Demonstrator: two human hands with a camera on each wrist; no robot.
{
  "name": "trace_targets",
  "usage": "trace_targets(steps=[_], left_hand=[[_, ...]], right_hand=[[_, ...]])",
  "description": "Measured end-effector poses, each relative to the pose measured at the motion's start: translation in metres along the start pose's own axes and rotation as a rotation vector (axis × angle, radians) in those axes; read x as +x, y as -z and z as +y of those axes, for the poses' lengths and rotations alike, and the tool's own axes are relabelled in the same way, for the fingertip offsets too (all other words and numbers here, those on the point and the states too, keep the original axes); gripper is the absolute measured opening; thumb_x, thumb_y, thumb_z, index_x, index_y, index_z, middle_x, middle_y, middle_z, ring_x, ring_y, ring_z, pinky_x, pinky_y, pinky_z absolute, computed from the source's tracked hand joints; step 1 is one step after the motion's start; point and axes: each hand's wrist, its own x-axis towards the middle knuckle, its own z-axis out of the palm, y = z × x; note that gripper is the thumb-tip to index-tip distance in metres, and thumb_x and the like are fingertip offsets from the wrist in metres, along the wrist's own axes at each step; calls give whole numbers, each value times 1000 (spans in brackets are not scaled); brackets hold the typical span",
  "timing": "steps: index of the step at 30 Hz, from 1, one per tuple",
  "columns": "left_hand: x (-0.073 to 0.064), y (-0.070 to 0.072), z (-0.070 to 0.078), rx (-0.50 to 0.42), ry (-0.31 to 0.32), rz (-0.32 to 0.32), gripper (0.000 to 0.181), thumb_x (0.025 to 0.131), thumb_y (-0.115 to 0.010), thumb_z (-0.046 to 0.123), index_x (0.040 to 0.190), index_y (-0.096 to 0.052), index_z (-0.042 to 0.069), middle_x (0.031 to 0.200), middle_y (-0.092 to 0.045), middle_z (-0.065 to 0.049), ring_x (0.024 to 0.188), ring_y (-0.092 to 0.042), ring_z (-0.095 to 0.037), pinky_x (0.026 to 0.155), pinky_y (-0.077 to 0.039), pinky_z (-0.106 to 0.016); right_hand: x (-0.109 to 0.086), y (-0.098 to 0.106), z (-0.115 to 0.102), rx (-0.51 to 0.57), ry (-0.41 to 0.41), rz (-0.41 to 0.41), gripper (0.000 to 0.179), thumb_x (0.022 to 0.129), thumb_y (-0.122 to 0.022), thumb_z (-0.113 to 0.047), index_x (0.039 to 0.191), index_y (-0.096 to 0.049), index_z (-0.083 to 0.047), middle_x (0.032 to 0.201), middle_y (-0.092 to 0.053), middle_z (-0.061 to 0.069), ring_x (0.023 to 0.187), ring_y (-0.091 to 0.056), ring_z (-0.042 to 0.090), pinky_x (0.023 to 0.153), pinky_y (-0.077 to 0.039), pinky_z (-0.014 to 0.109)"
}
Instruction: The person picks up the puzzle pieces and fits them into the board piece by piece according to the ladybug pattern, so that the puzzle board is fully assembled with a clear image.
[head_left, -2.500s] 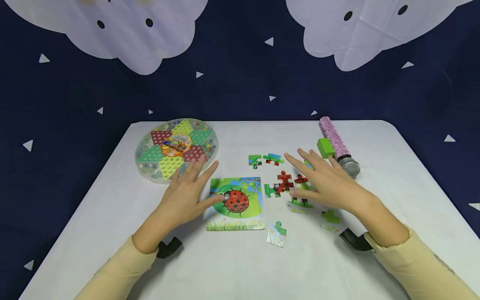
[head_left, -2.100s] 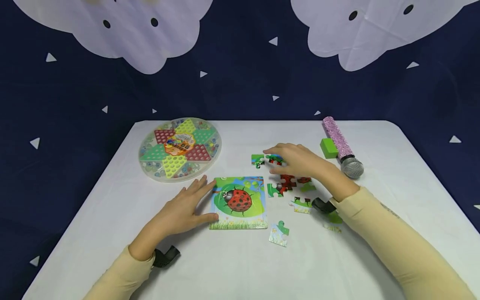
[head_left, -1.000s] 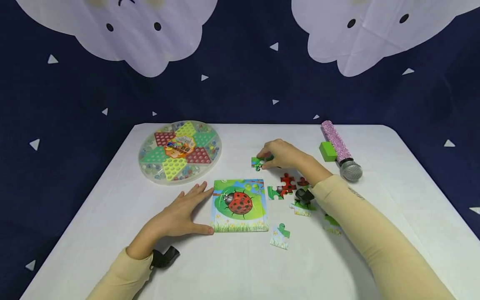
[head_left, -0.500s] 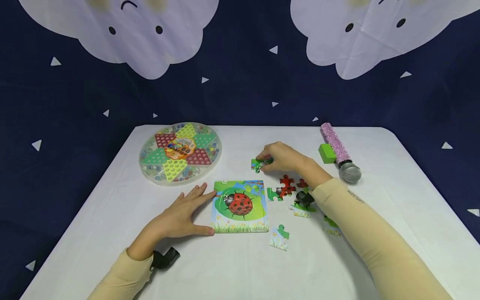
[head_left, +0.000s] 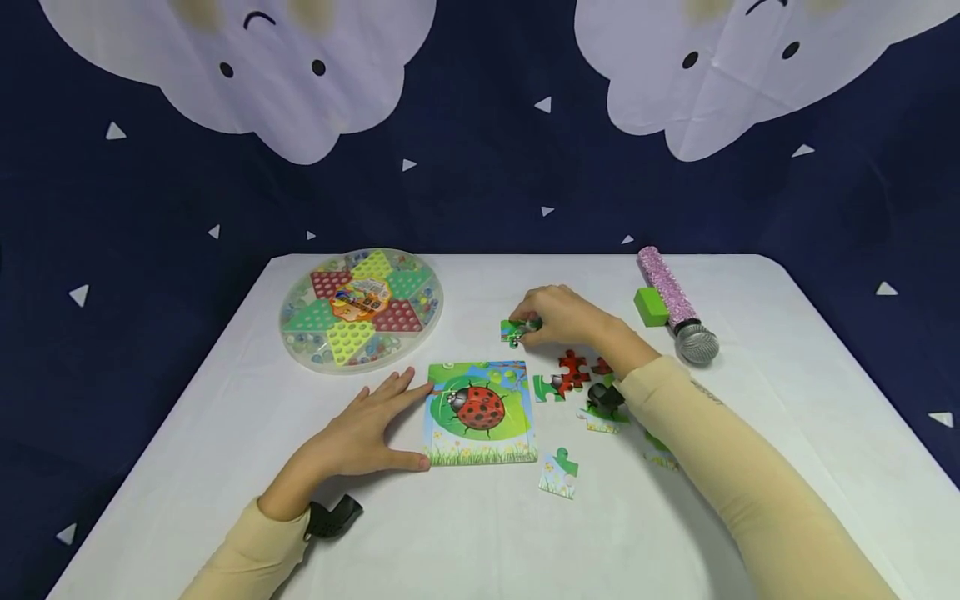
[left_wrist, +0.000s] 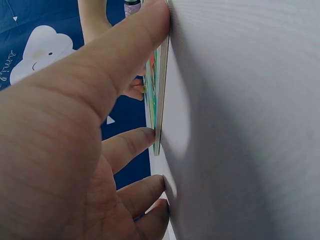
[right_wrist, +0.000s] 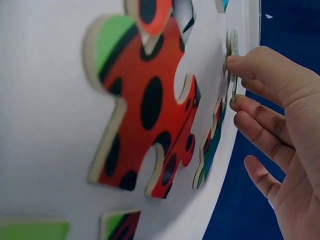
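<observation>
A square ladybug picture board (head_left: pixel 480 417) lies mid-table. My left hand (head_left: pixel 360 429) is spread at its left side, thumb and index finger (left_wrist: pixel 132 142) touching its edge, the other fingers reaching to the tabletop. Behind the board, the thumb and fingers of my right hand (head_left: pixel 564 317) pinch a small green-and-blue jigsaw piece (head_left: pixel 510 332) by its edges. The right wrist view shows that piece (right_wrist: pixel 235 80) edge-on between the fingertips. Close by lies another jigsaw piece (right_wrist: pixel 212 142). Nearer the camera are red, black-spotted ladybug pieces (right_wrist: pixel 145 100).
More loose jigsaw pieces (head_left: pixel 572 369) lie right of the board, some under the right forearm; one flowered piece (head_left: pixel 557 475) is nearer the front. A round Chinese checkers set (head_left: pixel 360 308) stands back left. A green block (head_left: pixel 651 307) and glittery pink microphone (head_left: pixel 671 292) are back right.
My right hand has moved left and back from above the right-hand pieces, and its spread fingers have come together on the corner piece. My left hand has slid slightly down the board's left edge.
</observation>
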Motion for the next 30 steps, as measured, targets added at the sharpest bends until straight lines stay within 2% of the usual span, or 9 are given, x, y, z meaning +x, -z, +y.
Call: trace_targets(steps=[4,10,16,24,30], left_hand=[[0,0,0,6,0,-2,107,81,-88,61,167,-41,21,178,-21,-21,165,-20,-48,127,-15,-78],[1,-1,-2,10,1,2,107,81,-89,60,167,-41,21,178,-21,-21,165,-20,-48,127,-15,-78],[0,-2,-2,11,5,1,107,81,-88,61,168,-41,21,179,-21,-20,165,-20,-47,127,-16,-78],[0,-1,-1,7,6,-2,106,81,-89,60,167,-41,21,179,-22,-20,165,-20,-48,127,-16,-78],[0,-1,-1,6,13,-6,106,81,-88,61,168,-40,22,179,-21,-20,166,-19,-47,127,-15,-78]], right_hand=[[-4,1,-7,6,21,16,38,89,-88,-26,123,-82,-11,118,-79,6,95,-67,19,88,-57,41],[-7,-3,-22,19,72,26,36,90,-87,-28,122,-82,-12,118,-78,5,102,-72,21,94,-58,45],[-8,-8,-36,14,119,10,32,91,-84,-25,120,-83,-13,117,-79,5,101,-72,20,93,-59,43],[-9,-20,-50,21,189,-14,30,93,-83,-27,120,-83,-13,115,-78,4,95,-70,17,84,-59,34],[-10,-23,-63,40,198,-54,30,95,-82,-26,121,-82,-12,118,-78,4,93,-69,14,82,-58,29]])
